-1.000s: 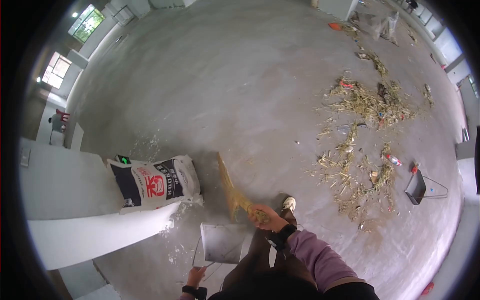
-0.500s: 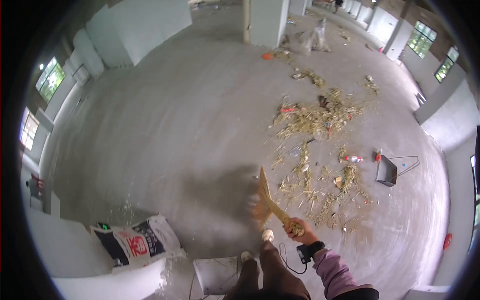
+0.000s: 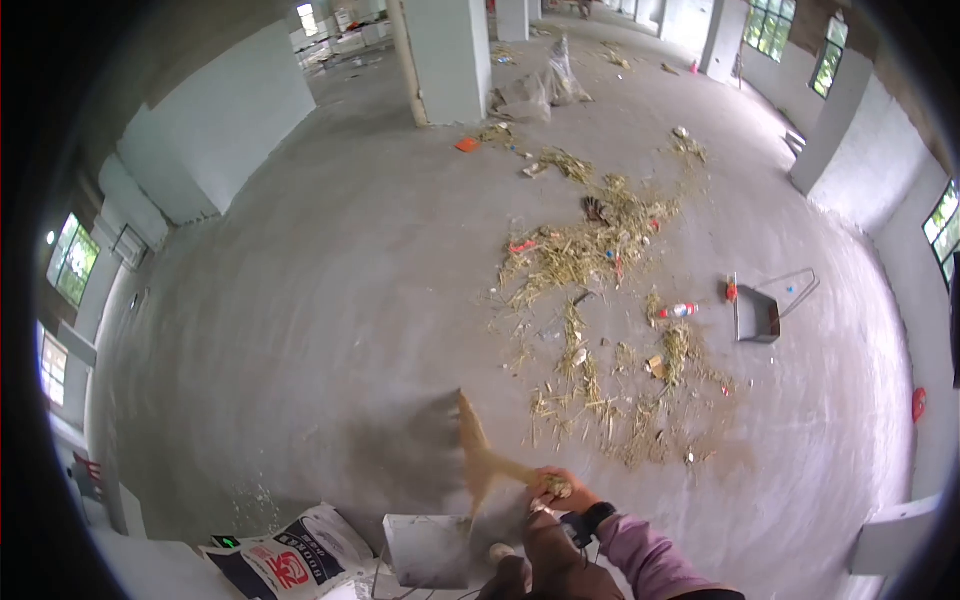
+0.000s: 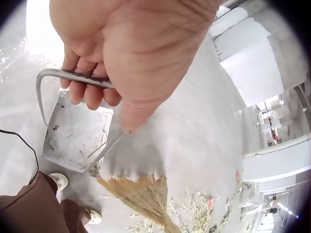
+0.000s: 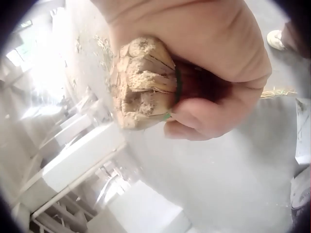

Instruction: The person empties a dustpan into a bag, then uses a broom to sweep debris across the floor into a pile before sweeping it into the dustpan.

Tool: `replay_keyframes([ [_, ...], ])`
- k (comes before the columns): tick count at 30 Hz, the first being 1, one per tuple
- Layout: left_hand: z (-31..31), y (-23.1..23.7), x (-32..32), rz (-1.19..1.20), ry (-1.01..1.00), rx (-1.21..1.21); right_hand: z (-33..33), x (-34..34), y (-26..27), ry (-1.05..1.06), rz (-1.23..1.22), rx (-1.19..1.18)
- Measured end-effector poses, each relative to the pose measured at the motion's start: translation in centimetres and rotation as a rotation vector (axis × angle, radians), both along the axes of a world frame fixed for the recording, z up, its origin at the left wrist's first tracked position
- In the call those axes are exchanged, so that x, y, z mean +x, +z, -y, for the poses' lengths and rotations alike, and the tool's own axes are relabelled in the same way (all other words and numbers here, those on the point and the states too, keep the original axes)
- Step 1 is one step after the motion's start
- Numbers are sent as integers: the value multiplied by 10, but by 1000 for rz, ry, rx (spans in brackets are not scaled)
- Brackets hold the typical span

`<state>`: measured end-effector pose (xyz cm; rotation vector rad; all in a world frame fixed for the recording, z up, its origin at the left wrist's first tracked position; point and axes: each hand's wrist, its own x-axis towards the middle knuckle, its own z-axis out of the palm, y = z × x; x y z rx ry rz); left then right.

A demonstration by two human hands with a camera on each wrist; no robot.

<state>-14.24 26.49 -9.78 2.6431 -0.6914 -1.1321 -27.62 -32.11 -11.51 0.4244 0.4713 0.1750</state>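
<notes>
Your right hand has its grip closed around the handle end of the broom, and the spread bristles are just beside the dustpan. Your left hand holds with curled fingers the metal handle of this dustpan. Scattered straw lies on the floor.

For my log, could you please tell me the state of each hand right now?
Left hand: closed around the dustpan handle.
Right hand: closed around the broom handle.
</notes>
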Motion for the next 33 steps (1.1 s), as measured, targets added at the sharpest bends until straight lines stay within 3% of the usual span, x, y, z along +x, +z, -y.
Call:
replay_keyframes([
  [2,17,3,26,5,-76,167,32,-26,17,17,-101,13],
  [3,30,8,34,-87,230,86,49,-38,29,24,-152,19],
  [4,52,14,43,-173,541,3,60,-58,19,-32,-236,-166],
  [6,92,32,59,-113,408,53,84,-78,49,-135,-264,-232],
  [9,157,51,74,-130,433,40,106,-92,70,-60,-302,-521],
  [10,177,63,78,-140,405,48,104,-93,77,-43,-356,-585],
  [12,178,42,95,-193,424,-59,92,-98,98,-13,-438,-682],
  [14,226,70,99,-208,435,10,76,-112,125,23,-501,-748],
  [17,234,40,127,-211,326,16,65,-140,143,30,-495,-620],
  [20,282,51,141,-246,261,17,50,-161,151,-51,-451,-519],
  [28,359,33,162,-339,114,-21,-31,-175,181,-143,-754,-599],
  [33,403,35,163,-361,-70,-22,-74,-177,185,-379,-955,-506],
])
